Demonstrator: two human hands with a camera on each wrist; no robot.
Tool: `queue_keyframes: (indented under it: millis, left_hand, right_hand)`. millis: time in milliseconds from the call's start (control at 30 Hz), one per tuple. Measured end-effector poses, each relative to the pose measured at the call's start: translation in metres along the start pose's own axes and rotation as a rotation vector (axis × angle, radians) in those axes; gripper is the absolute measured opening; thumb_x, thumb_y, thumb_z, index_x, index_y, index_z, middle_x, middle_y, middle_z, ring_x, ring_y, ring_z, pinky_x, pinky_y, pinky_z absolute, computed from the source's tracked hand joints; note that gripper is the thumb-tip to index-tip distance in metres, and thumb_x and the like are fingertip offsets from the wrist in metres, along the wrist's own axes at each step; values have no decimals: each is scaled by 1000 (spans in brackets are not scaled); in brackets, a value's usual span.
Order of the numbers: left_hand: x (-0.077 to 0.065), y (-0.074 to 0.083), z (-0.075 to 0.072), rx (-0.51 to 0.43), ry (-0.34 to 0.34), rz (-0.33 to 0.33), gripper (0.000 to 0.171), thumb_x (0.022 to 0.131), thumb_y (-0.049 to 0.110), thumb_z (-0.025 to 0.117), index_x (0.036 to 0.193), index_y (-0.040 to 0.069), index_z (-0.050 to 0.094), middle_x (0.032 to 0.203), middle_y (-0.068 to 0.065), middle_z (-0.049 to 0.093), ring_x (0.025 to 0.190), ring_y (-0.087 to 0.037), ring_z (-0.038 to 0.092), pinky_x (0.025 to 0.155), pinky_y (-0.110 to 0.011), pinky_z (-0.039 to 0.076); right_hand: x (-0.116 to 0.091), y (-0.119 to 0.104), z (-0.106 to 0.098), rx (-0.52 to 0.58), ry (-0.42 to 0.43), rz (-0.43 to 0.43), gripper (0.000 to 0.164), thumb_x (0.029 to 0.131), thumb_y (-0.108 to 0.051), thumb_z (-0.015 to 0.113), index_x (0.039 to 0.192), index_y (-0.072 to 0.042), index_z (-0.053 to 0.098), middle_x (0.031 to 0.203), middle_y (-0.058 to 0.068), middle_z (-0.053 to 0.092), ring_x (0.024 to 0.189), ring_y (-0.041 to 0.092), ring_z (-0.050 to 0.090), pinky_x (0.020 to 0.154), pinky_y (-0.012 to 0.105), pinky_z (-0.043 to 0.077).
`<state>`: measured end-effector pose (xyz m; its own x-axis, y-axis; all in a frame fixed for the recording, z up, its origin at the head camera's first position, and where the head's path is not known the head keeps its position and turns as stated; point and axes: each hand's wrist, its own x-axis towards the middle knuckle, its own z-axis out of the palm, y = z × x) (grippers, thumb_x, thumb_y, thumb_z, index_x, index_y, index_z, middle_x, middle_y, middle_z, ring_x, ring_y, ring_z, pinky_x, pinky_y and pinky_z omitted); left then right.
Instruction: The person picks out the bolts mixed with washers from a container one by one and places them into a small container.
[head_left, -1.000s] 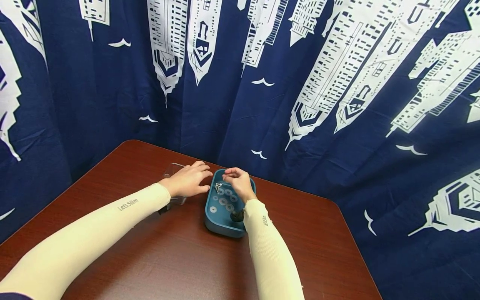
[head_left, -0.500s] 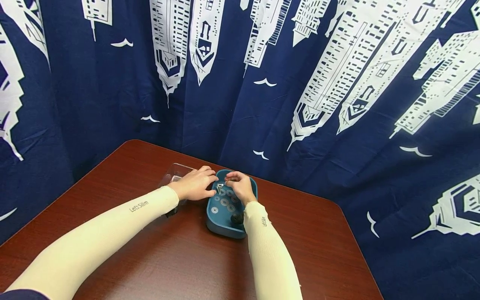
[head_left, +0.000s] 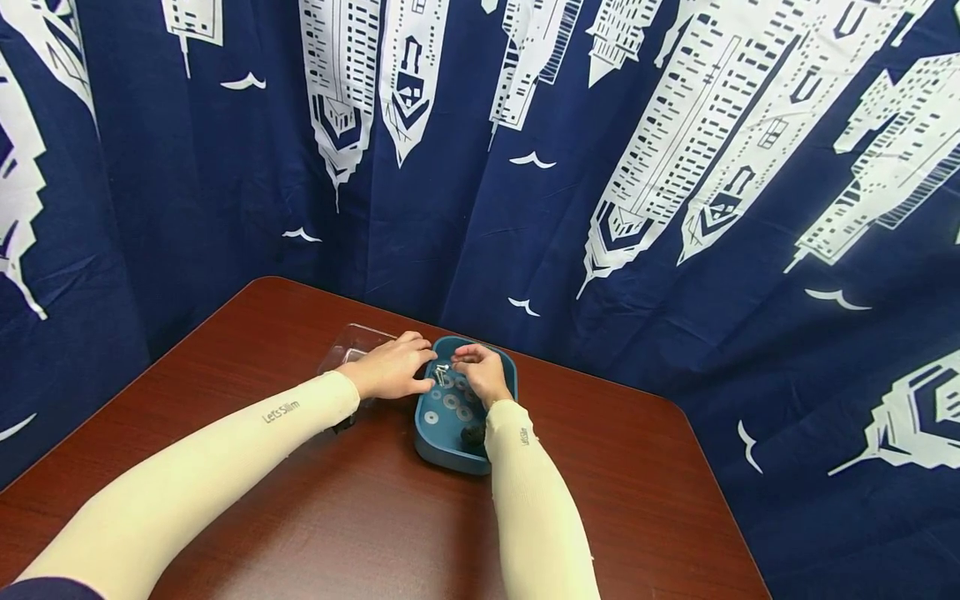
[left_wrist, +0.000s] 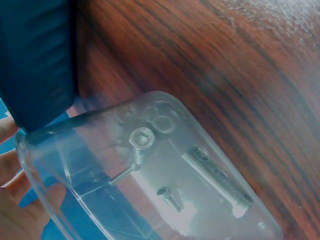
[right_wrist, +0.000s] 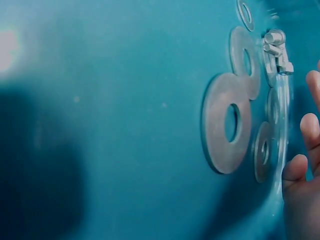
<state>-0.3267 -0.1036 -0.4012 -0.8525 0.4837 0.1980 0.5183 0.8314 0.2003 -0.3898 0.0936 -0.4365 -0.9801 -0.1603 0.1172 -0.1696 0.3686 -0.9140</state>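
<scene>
My left hand [head_left: 393, 367] is spread at the left rim of a blue tray [head_left: 450, 460], its fingers loosely bent with nothing visible in them. Under the left forearm stands a clear plastic box [left_wrist: 225, 200]; a socket-head screw [left_wrist: 141, 139], a long screw [left_wrist: 215, 185] and a short screw [left_wrist: 170, 199] show there. Over the tray hovers my right hand [head_left: 482, 372], thumb and fingers [right_wrist: 310, 127] slightly bent and apart, holding nothing that I can see. Several flat washers [right_wrist: 227, 125] lie on the tray floor, and a small cluster of screws [right_wrist: 276, 45] sits beyond them.
The tray and box rest on a brown wooden table [head_left: 360, 517], near its far edge. A dark blue curtain [head_left: 450, 208] with white buildings hangs behind. Something black [head_left: 472, 435] shows beneath the right wrist.
My left hand has moved right to the tray's rim, uncovering more of the clear box. The right hand has lowered slightly into the tray. The washers and screws appear unmoved.
</scene>
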Motion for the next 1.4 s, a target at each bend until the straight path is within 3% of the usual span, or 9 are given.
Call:
queue_keyframes:
  millis: [133,367,600,833,1400]
  left_hand:
    - [0,1,1,-7,-12,2,57,95,42,63,138,4,60,143,-15,55,138,-32,42,113,-48,41]
    - [2,2,4,-7,2,17,56,95,40,63,137,3,61,141,-16,56,136,-32,42,112,-48,42]
    - [4,3,3,-7,-20,-6,57,95,40,64,138,4,60,144,-15,54,139,-32,40,114,-48,40]
    - [6,5,5,-13,-20,-2,55,95,40,65,137,4,61,143,-15,54,138,-31,40,113,-47,41]
    - [3,1,-1,5,-27,-23,56,94,40,65,137,5,61,145,-15,53,138,-32,39,113,-49,41]
  right_hand:
    - [1,7,3,-16,16,19,22,87,3,69,108,2,71,107,20,74,97,27,70,86,35,55]
    - [2,13,7,-35,33,71,22,86,0,71,108,-4,72,107,12,75,81,19,63,59,27,46]
    - [4,14,8,-74,60,107,23,84,-1,74,107,-6,72,106,10,75,78,18,58,56,27,42]
    - [5,18,10,-76,68,116,23,81,0,74,103,-3,73,100,11,75,76,15,62,63,24,49]
    - [9,9,17,-43,51,164,22,83,2,74,105,0,72,94,9,74,72,14,61,61,23,49]
